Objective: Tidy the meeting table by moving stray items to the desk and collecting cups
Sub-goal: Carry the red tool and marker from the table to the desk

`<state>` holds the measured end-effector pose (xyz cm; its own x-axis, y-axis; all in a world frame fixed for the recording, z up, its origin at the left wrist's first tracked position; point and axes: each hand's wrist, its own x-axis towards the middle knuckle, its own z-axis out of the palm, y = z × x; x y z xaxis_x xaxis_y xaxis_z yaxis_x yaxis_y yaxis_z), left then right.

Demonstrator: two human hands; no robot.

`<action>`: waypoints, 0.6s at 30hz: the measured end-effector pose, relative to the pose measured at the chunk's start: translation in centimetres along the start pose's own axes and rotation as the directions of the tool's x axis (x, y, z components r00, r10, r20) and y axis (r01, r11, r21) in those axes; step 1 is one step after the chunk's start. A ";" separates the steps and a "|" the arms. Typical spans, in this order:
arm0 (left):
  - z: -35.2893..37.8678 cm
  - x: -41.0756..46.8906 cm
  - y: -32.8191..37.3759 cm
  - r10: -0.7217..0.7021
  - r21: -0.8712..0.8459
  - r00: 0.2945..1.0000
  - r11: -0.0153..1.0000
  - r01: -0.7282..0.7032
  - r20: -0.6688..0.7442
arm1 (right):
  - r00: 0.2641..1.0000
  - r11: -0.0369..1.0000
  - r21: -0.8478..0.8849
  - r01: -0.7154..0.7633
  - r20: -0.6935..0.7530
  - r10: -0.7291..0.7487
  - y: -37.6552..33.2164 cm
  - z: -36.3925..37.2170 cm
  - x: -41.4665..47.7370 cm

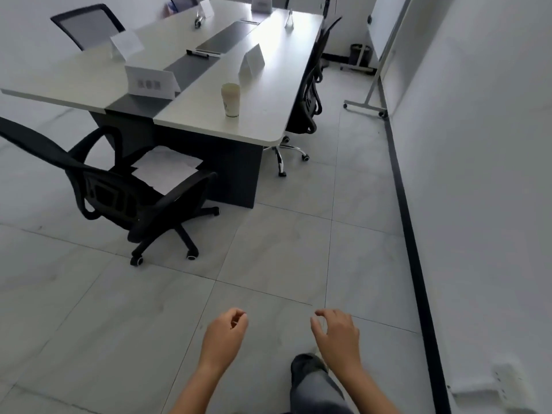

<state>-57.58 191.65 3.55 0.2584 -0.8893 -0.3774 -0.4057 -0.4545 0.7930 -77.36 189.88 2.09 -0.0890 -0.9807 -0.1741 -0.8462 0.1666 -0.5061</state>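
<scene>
Cream paper cup (230, 99) upright near worktop (268, 121) corner, likely left there after use; left hand (224, 331) and right hand (336, 333) loosely curled, holding nothing, well apart from it.

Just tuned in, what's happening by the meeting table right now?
A person stands short of the meeting table, left hand and right hand both empty, fingers loosely curled. A paper cup stands untouched near the table's near right corner. Name cards stand on it, and papers lie on the near chair.
</scene>
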 end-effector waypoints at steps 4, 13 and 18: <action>-0.2 4.6 2.6 -0.061 -0.093 0.970 0.995 0.039 -0.236 | 0.994 0.994 -0.029 0.101 0.040 -0.100 -0.4 -1.7 7.5; 10.3 12.6 12.4 0.013 0.003 0.991 1.000 -0.013 -0.136 | 0.982 0.989 0.086 0.123 -0.158 -0.108 3.9 -9.4 21.5; 13.2 17.0 15.4 0.017 0.102 0.994 0.995 -0.007 -0.104 | 0.996 0.995 0.082 0.054 -0.079 -0.048 7.1 -9.9 25.0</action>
<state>-71.03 168.87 3.08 0.3413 -0.8867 -0.3117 -0.4949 -0.4515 0.7425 -90.79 165.52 2.53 -0.0901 -0.9925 -0.0821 -0.8038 0.1211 -0.5824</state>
